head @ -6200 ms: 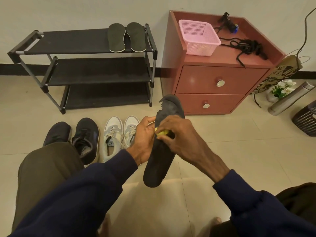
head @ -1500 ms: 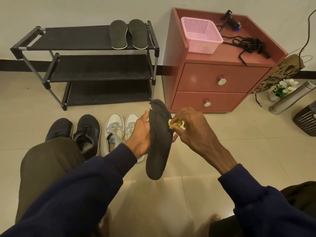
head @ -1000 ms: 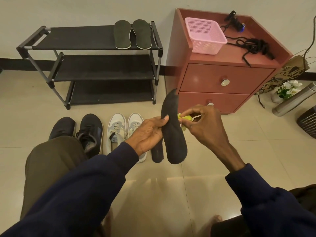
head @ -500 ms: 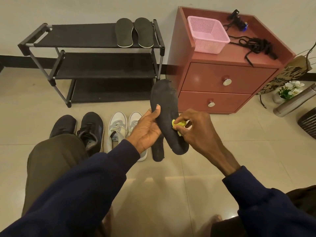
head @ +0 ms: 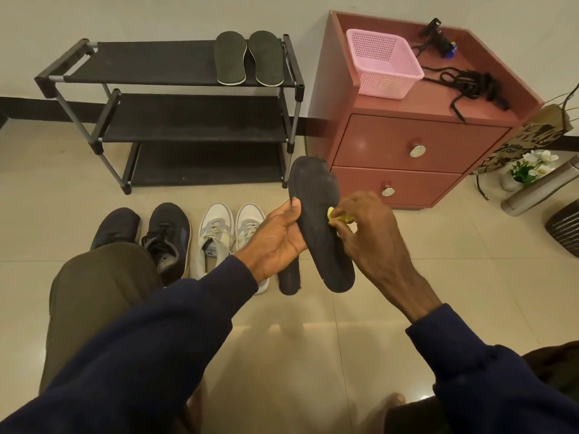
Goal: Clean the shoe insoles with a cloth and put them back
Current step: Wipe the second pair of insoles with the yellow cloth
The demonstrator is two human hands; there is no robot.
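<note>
Insole wiping, head view. The left hand (head: 275,236) grips the dark insole (head: 318,220) at its left edge, thumb on the face and fingers curled behind. The long axis runs from the far end, tilted slightly left, to the near end at the right. The right hand (head: 374,242) pinches a small yellow cloth (head: 338,215) at the insole's right edge, so the unwiped face lies just left of the cloth. Strokes likely follow the long axis. A second insole (head: 289,278) lies on the floor below.
</note>
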